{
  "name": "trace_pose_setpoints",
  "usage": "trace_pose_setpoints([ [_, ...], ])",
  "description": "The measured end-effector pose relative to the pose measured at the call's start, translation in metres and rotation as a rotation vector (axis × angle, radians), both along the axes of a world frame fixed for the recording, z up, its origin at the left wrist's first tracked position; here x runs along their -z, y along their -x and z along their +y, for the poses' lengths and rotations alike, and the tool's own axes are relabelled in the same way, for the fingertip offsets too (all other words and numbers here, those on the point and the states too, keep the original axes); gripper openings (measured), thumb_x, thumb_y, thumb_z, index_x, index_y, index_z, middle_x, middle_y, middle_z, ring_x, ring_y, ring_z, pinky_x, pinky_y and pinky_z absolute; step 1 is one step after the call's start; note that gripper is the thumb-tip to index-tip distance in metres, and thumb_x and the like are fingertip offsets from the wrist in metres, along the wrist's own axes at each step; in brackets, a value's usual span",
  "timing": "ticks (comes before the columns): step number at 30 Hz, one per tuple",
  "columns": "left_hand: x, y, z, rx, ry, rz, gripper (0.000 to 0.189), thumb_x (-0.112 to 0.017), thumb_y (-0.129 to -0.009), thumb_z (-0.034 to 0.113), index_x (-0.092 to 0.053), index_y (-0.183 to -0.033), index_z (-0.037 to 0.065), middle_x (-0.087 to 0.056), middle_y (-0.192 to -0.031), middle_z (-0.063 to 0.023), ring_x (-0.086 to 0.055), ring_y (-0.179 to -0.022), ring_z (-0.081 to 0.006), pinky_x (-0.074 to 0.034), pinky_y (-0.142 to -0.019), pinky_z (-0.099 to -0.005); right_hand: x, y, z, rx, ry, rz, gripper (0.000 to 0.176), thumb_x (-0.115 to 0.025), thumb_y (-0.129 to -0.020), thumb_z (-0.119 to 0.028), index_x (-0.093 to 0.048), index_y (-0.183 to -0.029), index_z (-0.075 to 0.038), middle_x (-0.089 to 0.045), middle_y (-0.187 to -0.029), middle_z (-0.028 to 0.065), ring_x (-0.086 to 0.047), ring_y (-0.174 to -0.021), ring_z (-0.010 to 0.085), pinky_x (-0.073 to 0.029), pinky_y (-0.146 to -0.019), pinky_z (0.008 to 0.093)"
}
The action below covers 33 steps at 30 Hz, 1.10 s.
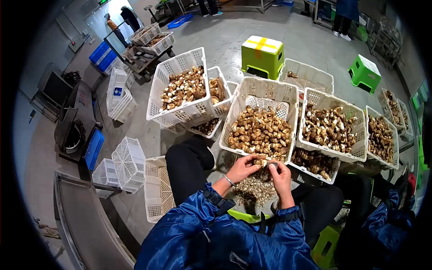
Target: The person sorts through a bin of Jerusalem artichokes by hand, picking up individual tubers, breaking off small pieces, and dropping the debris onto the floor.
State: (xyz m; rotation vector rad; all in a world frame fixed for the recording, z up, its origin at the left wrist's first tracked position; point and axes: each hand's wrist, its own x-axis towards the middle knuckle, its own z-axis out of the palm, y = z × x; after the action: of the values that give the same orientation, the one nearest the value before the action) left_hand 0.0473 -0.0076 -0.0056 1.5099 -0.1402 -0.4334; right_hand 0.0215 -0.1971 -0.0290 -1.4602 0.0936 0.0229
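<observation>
A brown-and-white mushroom [260, 162] is between my two hands, just over the near rim of a white crate [226, 130] of mushrooms. My left hand [241, 170], with a band at the wrist, is closed around one end of it. At the other end my right hand [281, 179] pinches with thumb and fingers. Whether the right fingers also hold a small blade cannot be made out. Below my hands, pale trimmings [254, 191] lie heaped between my knees.
A tall crate [155, 101] of mushrooms stands to the left, and another crate [333, 152] to the right. Green stools [263, 56] stand beyond. A co-worker's blue sleeve [382, 225] is close on my right. A metal-edged table [85, 220] is at lower left.
</observation>
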Motion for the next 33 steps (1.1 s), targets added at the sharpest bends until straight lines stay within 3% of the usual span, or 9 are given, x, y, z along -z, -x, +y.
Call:
trace_pose_setpoints([
  [4, 0.005, -0.001, -0.002, 0.039, 0.122, -0.034, 0.044, -0.062, -0.090, 0.001, -0.051, -0.132, -0.001, -0.055, -0.132, -0.0067, -0.055, -0.111, -0.0111, -0.047, -0.093, -0.0265, -0.001, -0.002, 0.003, 0.008, 0.212, -0.296, 0.013, -0.065, -0.090, -0.010, -0.065, -0.094, 0.002, -0.060, -0.093, 0.0002, -0.049, -0.073, 0.0055, -0.041, -0.066, 0.0219],
  [9, -0.006, -0.001, 0.000, 0.069, 0.055, 0.008, 0.044, -0.058, -0.090, 0.002, -0.050, -0.134, 0.001, -0.054, -0.134, -0.0040, -0.056, -0.109, -0.0084, -0.047, -0.091, -0.0249, 0.004, -0.001, -0.002, 0.008, -0.054, 0.028, 0.015, -0.064, -0.091, -0.012, -0.065, -0.097, 0.002, -0.059, -0.089, -0.0016, -0.048, -0.072, 0.0050, -0.039, -0.066, 0.0228],
  [13, 0.007, -0.004, -0.001, 0.034, 0.169, 0.078, 0.043, -0.059, -0.092, 0.006, -0.049, -0.133, -0.001, -0.055, -0.131, -0.0068, -0.059, -0.106, -0.0118, -0.049, -0.093, -0.0258, 0.005, -0.002, 0.002, -0.009, 0.238, -0.269, 0.014, -0.063, -0.091, -0.010, -0.067, -0.099, -0.001, -0.063, -0.086, -0.0014, -0.053, -0.077, 0.0059, -0.043, -0.070, 0.0232],
  [16, 0.013, -0.002, -0.002, -0.005, 0.316, 0.201, 0.041, -0.059, -0.093, 0.006, -0.049, -0.133, -0.002, -0.055, -0.129, -0.0090, -0.060, -0.105, -0.0150, -0.050, -0.095, -0.0284, -0.003, 0.002, -0.001, -0.016, 0.076, 0.030, 0.014, -0.063, -0.091, -0.010, -0.067, -0.100, 0.000, -0.065, -0.090, 0.0005, -0.055, -0.080, 0.0068, -0.045, -0.072, 0.0234],
  [17, 0.013, -0.002, -0.003, -0.009, 0.387, 0.247, 0.044, -0.058, -0.093, 0.004, -0.046, -0.134, -0.002, -0.055, -0.128, -0.0099, -0.060, -0.108, -0.0169, -0.051, -0.095, -0.0302, -0.001, 0.000, 0.003, 0.065, 0.069, -0.052, 0.015, -0.062, -0.093, -0.012, -0.066, -0.101, 0.000, -0.061, -0.084, -0.0031, -0.049, -0.071, 0.0028, -0.040, -0.063, 0.0200],
  [24, 0.028, -0.002, -0.004, -0.052, 0.346, 0.188, 0.059, -0.062, -0.090, 0.002, -0.034, -0.141, -0.002, -0.052, -0.130, -0.0103, -0.058, -0.110, -0.0187, -0.052, -0.094, -0.0338, 0.006, -0.001, 0.001, 0.059, 0.124, -0.125, 0.015, -0.064, -0.090, -0.011, -0.065, -0.097, 0.002, -0.064, -0.093, 0.0007, -0.054, -0.082, 0.0075, -0.044, -0.074, 0.0234],
  [26, 0.021, 0.000, -0.005, -0.035, 0.303, 0.150, 0.056, -0.061, -0.089, 0.002, -0.039, -0.141, -0.001, -0.056, -0.128, -0.0082, -0.058, -0.110, -0.0164, -0.050, -0.093, -0.0300, 0.000, -0.001, 0.003, 0.023, 0.185, -0.200, 0.013, -0.065, -0.088, -0.009, -0.065, -0.094, 0.003, -0.066, -0.100, 0.0041, -0.056, -0.088, 0.0097, -0.045, -0.078, 0.0251],
  [30, 0.020, -0.001, -0.004, 0.025, 0.291, 0.146, 0.049, -0.060, -0.091, 0.005, -0.048, -0.138, 0.001, -0.058, -0.128, -0.0057, -0.057, -0.112, -0.0123, -0.048, -0.094, -0.0262, -0.009, 0.000, 0.008, 0.074, 0.197, -0.221, 0.012, -0.065, -0.089, -0.009, -0.064, -0.092, 0.003, -0.064, -0.093, 0.0024, -0.054, -0.079, 0.0075, -0.045, -0.069, 0.0237],
  [33, 0.023, -0.002, -0.002, 0.006, 0.256, 0.151, 0.047, -0.060, -0.092, 0.006, -0.047, -0.137, -0.001, -0.057, -0.129, -0.0059, -0.056, -0.113, -0.0126, -0.047, -0.096, -0.0272, -0.001, -0.001, 0.001, 0.057, 0.115, -0.054, 0.014, -0.063, -0.092, -0.011, -0.066, -0.098, 0.000, -0.056, -0.081, -0.0052, -0.046, -0.070, 0.0030, -0.039, -0.061, 0.0211],
])
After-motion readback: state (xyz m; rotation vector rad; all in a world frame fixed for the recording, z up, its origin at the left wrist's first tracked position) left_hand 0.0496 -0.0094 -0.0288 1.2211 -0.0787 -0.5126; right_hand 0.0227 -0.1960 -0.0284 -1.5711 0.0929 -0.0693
